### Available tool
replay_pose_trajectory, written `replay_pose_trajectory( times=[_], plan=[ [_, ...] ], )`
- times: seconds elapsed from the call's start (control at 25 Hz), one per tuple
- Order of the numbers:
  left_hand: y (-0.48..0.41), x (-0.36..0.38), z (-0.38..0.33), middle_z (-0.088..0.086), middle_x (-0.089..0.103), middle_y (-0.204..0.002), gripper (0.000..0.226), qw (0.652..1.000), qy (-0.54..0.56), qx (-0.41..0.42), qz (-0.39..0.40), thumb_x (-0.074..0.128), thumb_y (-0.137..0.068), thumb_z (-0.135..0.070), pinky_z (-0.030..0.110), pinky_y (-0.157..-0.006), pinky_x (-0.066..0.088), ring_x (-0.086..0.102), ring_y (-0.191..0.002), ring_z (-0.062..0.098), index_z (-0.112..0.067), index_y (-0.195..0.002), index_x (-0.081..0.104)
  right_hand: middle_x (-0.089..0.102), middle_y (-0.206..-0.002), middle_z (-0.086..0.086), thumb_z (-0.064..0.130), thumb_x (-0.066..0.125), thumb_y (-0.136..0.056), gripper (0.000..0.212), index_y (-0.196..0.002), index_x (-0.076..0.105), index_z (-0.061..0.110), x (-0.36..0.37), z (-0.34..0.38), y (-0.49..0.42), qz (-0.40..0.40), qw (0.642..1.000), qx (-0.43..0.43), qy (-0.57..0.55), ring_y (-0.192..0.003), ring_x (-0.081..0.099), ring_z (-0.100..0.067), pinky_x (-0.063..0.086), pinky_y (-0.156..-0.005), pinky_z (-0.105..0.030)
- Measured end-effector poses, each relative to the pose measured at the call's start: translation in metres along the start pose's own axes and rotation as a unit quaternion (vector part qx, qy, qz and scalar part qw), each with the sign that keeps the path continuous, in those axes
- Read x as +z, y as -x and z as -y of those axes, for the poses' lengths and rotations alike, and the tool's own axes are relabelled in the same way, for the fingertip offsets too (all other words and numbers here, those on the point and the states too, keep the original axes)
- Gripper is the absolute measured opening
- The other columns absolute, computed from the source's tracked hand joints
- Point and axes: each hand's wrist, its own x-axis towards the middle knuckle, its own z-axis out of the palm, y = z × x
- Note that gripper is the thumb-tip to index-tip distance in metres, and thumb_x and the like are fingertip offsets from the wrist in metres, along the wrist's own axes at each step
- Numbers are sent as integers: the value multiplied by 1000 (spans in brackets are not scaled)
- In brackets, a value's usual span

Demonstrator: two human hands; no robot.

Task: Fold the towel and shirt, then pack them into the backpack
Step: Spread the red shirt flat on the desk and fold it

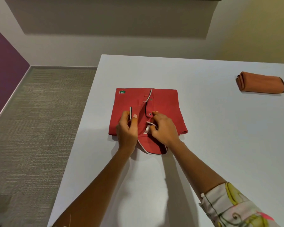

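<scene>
Both hands pinch the collar of the folded red shirt (pixel 162 104): left hand (pixel 127 128), right hand (pixel 164 128); the folded towel (pixel 261 82) lies well right of it.

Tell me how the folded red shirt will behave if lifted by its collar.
Probably floppy: on the shirt, the collar bends where the left hand and right hand pinch it. Lifted by the collar, the folds would likely drop open. It looks light and flat, so pushed on the smooth table it should slide, not roll.
</scene>
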Motion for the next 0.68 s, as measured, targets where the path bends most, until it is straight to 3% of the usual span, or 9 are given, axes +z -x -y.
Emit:
replay_pose_trajectory(
  times=[0.08, 0.16, 0.28, 0.48, 0.6, 0.68],
  plan=[
    [3, 2, 2, -11, 49, -64, 17, 999, -26, 30, 32, 50, -97, -21, 31, -51, 40, 47, -56, 13, -21, -80, 53, 48, -145, -9, 33, 49, -81, 46, -119, 59, 10, 4, 1, 2, 46, 998, -12, 35, -136, 42, -24, 34, -110, -43],
    [6, 2, 10, -8, 62, -77, 15, 981, -142, 102, 87, 52, -94, -26, 33, -68, 46, 60, -75, 14, -16, -91, 62, 43, -149, -8, 46, 37, -85, 61, -136, 49, 15, 3, 1, 5, 72, 997, -11, 25, -141, 36, -22, 27, -115, -43],
    [15, 0, 31, -5, 66, -83, 20, 906, -322, 249, 119, 55, -93, -32, 34, -80, 45, 63, -84, 16, -14, -88, 62, 36, -153, -11, 52, 19, -87, 74, -144, 41, 11, -5, -5, 16, 99, 992, -54, 57, -144, 29, -23, 19, -118, -43],
    [22, -2, 40, -3, 71, -98, 38, 854, -397, 303, 146, 43, -99, -45, 38, -85, 45, 64, -92, 18, -16, -100, 69, 40, -151, -5, 49, 20, -94, 64, -142, 47, 16, -11, -13, 50, 96, 990, -78, 68, -144, 30, -17, 18, -119, -39],
    [22, 3, 28, -2, 72, -88, 31, 829, -393, 376, 134, 56, -95, -40, 39, -76, 45, 62, -79, 21, -17, -83, 73, 52, -143, -2, 42, 25, -94, 56, -133, 58, 17, -29, -11, 58, 67, 997, -36, 24, -139, 39, -14, 26, -116, -40],
    [16, 8, 11, -3, 69, -81, 35, 816, -405, 376, 171, 53, -97, -41, 38, -75, 43, 59, -74, 21, -19, -77, 71, 54, -141, -1, 35, 34, -96, 45, -127, 62, 19, -47, -11, 59, 38, 999, -18, 22, -137, 40, -13, 28, -116, -39]
  ],
)
